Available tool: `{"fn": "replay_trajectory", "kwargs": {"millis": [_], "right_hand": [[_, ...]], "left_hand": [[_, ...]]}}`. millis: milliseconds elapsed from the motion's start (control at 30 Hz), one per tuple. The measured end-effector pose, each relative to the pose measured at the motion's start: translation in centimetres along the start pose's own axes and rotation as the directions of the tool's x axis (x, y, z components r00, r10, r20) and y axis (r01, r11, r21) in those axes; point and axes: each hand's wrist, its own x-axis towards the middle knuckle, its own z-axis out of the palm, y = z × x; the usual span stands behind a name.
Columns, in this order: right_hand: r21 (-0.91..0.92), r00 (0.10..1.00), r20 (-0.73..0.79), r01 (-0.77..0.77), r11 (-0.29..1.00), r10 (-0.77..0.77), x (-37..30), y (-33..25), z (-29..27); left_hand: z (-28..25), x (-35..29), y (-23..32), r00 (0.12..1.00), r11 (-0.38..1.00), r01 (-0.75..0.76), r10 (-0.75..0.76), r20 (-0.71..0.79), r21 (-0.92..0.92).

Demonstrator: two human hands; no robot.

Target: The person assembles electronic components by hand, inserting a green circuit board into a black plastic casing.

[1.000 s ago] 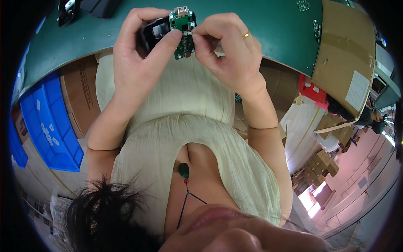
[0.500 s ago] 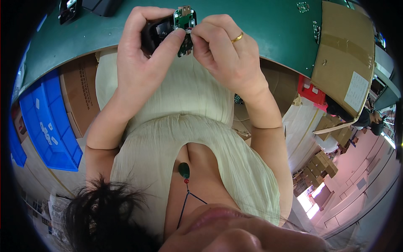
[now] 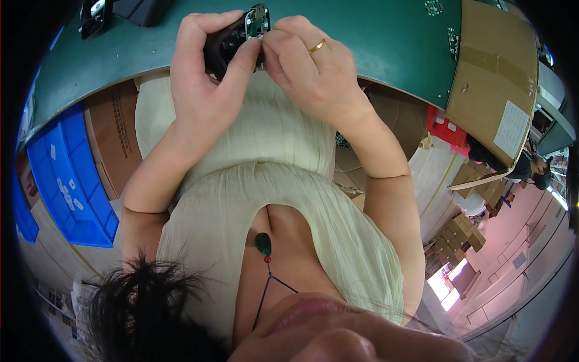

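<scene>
Both board and right hand have shifted since the earlier frames: the right hand (image 3: 319, 75) has come leftward, closer to the left hand (image 3: 208, 90), and the green circuit board (image 3: 256, 23) now shows a narrower face, turned more edge-on beside the black housing (image 3: 217, 53). That side-by-side relation is the one that matters. The housing lies in the left hand, between its fingers and thumb; the board stands directly to the housing's right, its long axis running roughly away from the body, with the far end leaning slightly right. Whether the two parts are seated together or a gap remains, I cannot tell, since the fingers cover the near end.

Left thumb and right fingertips meet low on the board, so both hands are about equally near it. The left hand is curled around the housing, thumb across toward the board; the right hand is bunched narrow, and what its fingertips pinch is hidden. Both parts are held up over the near edge of the green table (image 3: 374, 42), well apart from the cardboard box (image 3: 491, 78) at right.
</scene>
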Motion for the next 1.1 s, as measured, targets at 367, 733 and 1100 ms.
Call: {"fn": "replay_trajectory", "kwargs": {"millis": [367,733,1100], "right_hand": [[0.226,0.991,0.031,-0.131,0.965,0.127,-0.9,1.4,0.7],[0.416,0.825,0.228,-0.562,0.715,0.516,-0.9,-0.6,-1.4],[0.422,0.879,0.015,-0.438,0.793,0.477,-1.3,-3.3,-2.0]], "left_hand": [[-0.6,0.2,0.4,0.923,0.82,0.386,-0.351,0.16,-0.422],[-1.9,0.9,1.5,0.842,0.763,0.539,-0.479,0.249,-0.356],[-1.3,1.1,1.3,0.727,0.48,0.671,-0.576,0.374,-0.565]]}}
